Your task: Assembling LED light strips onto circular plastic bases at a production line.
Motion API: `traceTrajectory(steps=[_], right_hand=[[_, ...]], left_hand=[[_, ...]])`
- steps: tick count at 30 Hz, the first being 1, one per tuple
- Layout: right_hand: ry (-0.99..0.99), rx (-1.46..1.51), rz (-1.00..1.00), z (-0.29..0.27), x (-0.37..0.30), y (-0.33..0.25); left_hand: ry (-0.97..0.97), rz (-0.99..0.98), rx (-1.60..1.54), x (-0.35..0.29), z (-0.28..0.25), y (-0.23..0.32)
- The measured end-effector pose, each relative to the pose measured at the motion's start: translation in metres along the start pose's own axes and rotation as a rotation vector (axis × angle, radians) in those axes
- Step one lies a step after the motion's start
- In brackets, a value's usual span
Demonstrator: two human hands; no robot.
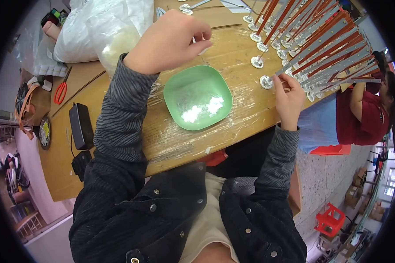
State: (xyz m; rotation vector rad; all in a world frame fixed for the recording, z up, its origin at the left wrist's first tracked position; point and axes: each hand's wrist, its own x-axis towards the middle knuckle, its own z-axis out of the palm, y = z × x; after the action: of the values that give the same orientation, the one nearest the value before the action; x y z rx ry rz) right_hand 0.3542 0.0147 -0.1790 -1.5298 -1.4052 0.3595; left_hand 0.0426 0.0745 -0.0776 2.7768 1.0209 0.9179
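Note:
My left hand (175, 41) is raised over the table beyond a green bowl (173, 115), its thumb and fingers pinched together. What they hold, if anything, is hidden. Small shiny white pieces (202, 109) lie in the bowl. To the right, my right hand (289, 97) has its thumb and fingers closed at the foot of a grey strip (314, 49), right beside a round white base (266, 82). Many more grey strips and reddish-brown rods (274, 24) stand upright on similar white bases (257, 62), packed close beyond that hand.
White plastic bags (77, 37) fill the far left of the table. Red-handled scissors (60, 92), a black box-shaped device (81, 126) and a dark adapter (80, 164) lie on the left. Another person in a dark red top (364, 118) is at the right. A red stool (330, 220) stands on the floor.

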Motion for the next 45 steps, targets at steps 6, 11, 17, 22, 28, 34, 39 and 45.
traceTrajectory(steps=[6,11,17,22,28,34,39,45], right_hand=[[0.116,0.035,-0.080,-0.007,-0.011,-0.026],[0.075,0.222,-0.116,-0.030,-0.021,-0.065],[-0.113,0.364,-0.305,-0.018,-0.022,-0.079],[-0.130,0.206,-0.347,0.008,-0.012,-0.015],[-0.184,0.280,-0.332,0.026,-0.020,0.003],[-0.236,0.283,-0.327,0.027,-0.022,0.002],[-0.238,0.317,-0.325,0.024,-0.018,0.013],[-0.246,0.170,-0.357,0.024,-0.021,0.011]], left_hand=[[0.011,0.163,-0.168,0.004,0.013,0.029],[0.059,0.188,-0.374,0.003,0.019,0.053],[0.167,0.212,-0.409,0.010,0.028,0.053],[0.125,-0.072,-0.603,0.016,0.041,0.057],[0.122,-0.031,-0.629,0.014,0.080,0.052],[0.081,-0.006,-0.550,0.016,0.082,0.056],[0.120,0.049,-0.524,0.019,0.082,0.062],[0.135,0.104,-0.447,0.019,0.090,0.058]])
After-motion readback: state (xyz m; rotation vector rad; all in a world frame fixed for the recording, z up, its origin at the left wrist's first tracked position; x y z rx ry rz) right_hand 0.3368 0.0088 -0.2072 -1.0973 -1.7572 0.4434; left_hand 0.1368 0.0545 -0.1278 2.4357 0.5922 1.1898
